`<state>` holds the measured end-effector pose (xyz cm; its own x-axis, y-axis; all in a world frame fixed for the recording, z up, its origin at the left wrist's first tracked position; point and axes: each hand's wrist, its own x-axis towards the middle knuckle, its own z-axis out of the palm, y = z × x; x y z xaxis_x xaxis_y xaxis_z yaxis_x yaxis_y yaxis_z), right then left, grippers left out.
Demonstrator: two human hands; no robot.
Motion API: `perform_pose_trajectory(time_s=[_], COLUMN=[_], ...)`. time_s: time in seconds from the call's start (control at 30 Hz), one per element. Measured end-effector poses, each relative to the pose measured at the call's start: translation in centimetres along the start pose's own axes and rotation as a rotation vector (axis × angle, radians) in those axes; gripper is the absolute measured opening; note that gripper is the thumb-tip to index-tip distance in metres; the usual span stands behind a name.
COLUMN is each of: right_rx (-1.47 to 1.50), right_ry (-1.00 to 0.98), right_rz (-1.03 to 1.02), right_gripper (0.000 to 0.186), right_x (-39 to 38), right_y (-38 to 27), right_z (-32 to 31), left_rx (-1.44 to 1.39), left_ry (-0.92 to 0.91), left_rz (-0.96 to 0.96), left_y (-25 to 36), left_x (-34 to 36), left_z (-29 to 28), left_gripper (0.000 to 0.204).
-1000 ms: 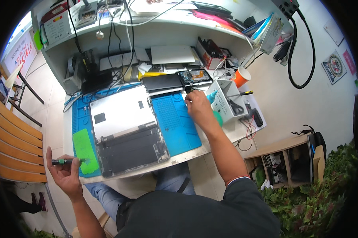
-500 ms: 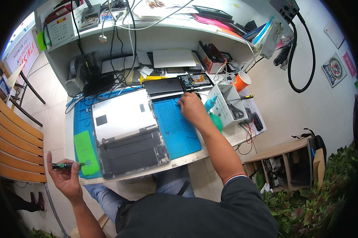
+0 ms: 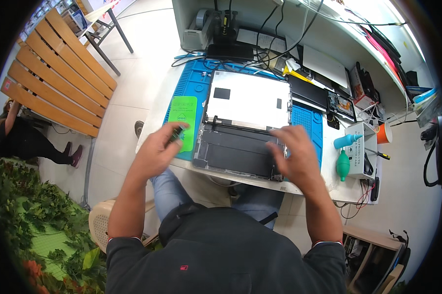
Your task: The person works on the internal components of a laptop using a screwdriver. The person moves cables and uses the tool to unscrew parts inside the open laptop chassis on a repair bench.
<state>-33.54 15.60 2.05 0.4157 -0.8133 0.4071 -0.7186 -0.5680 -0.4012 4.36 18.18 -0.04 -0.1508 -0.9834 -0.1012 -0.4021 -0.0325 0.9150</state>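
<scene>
My left hand [image 3: 156,154] is closed around a small green-and-black screwdriver [image 3: 176,134], beside the bright green pad [image 3: 183,109] at the left of the mat. A large opened tablet [image 3: 252,98] lies flat on the blue work mat [image 3: 307,116], with a silver plate in its far half and black battery-like panels in its near half. Over the tablet's right near corner is my right hand [image 3: 299,156], fingers apart and nothing seen between them. Whether its fingertips touch the tablet cannot be made out.
A black panel [image 3: 306,91] and a smaller opened device [image 3: 340,104] lie behind the mat at right. A white box [image 3: 362,152], green air blower [image 3: 343,165], teal bottle [image 3: 347,141] and orange cup [image 3: 383,133] stand at the right. Cables hang at the back; a wooden chair [image 3: 64,68] is left.
My right hand has come from the mat's far right back to the tablet's near right. My left hand has moved in to the green pad with the screwdriver. The view has swung left.
</scene>
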Motion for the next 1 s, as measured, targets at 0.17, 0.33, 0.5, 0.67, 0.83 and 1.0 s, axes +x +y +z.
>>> perform_pose_trajectory(time_s=[0.17, 0.33, 0.5, 0.67, 0.83, 1.0], right_rx=[0.067, 0.067, 0.066, 0.081, 0.044, 0.079], right_ry=[-0.202, -0.253, -0.287, -0.317, -0.4, -0.386], right_rz=[-0.159, -0.236, -0.247, -0.208, -0.164, -0.163], right_gripper=[0.027, 0.024, 0.021, 0.02, 0.023, 0.022], right_x=[2.1, 3.9, 4.4, 5.3, 6.2, 6.6], right_y=[-3.4, -3.5, -3.5, -3.7, -3.9, -4.0], right_z=[4.5, 8.0, 9.1, 9.0, 8.7, 8.5], left_rx=[0.273, 0.142, -0.175, -0.345, -0.472, -0.377], left_ry=[-0.092, -0.157, -0.234, -0.264, -0.239, -0.207], left_rz=[-0.012, 0.02, -0.179, -0.274, -0.324, -0.262], left_y=[1.4, -0.8, 0.4, 0.9, 0.7, 0.3], left_x=[1.7, 2.4, 1.2, 0.7, 0.8, 1.4], left_z=[1.4, 1.6, 1.7, 1.5, 2.1, 2.4], left_gripper=[0.032, 0.04, 0.051, 0.055, 0.058, 0.061])
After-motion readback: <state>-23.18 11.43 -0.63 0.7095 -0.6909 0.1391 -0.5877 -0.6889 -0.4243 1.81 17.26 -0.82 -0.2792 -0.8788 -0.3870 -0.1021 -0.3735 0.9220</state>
